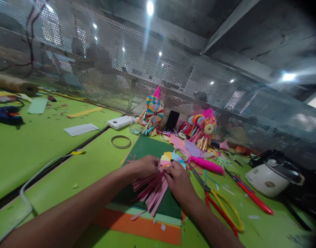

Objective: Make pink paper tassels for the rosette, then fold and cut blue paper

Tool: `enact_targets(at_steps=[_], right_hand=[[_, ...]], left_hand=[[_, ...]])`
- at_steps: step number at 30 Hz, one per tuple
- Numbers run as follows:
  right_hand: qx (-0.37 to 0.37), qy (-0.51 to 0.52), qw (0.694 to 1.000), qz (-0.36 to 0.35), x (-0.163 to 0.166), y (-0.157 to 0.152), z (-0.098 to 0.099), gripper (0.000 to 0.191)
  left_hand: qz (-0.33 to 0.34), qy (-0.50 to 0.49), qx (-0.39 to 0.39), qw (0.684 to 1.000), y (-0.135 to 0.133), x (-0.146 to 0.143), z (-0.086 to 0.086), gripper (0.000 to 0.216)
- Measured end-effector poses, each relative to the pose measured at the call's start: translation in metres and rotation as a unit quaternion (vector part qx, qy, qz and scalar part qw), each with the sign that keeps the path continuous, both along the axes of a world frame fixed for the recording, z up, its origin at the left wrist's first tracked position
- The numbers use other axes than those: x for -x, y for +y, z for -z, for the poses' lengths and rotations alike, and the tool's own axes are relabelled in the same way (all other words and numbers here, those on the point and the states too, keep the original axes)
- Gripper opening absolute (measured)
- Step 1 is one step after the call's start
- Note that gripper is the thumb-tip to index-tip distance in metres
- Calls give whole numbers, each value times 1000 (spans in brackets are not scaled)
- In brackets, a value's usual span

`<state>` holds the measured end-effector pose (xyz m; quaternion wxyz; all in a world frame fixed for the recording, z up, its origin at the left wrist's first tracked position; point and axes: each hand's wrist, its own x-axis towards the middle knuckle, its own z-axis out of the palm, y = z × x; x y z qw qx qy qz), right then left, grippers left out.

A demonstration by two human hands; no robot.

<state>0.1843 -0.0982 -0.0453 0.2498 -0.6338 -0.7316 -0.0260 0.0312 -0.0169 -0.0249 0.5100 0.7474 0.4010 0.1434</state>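
My left hand [147,166] and my right hand [177,175] meet over a dark green sheet [145,146]. Between them hangs a pink paper fringe [154,193], its many strips fanning down toward me. The left fingers pinch near the fringe's top edge. My right thumb and fingers close on the same top edge from the other side. Just beyond the hands lies a round paper rosette [170,157] in yellow, orange and blue wedges; it borders the fringe's top, but whether they are joined I cannot tell. My fingertips partly hide the rosette's lower side.
Right of the hands lie scissors [213,196] with red and yellow handles, a bright pink thread bundle [207,164] and a red-handled tool [254,196]. Finished tasselled paper ornaments [155,113] stand behind, beside a black phone [172,120]. Left are a tape ring [121,141] and white cable [26,187].
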Motion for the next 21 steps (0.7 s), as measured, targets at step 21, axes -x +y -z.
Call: enact_targets(at_steps=[21], right_hand=[[-19, 13, 1000, 7, 2, 1, 2, 23]], left_hand=[[-4, 24, 19, 1000, -5, -1, -12, 3]])
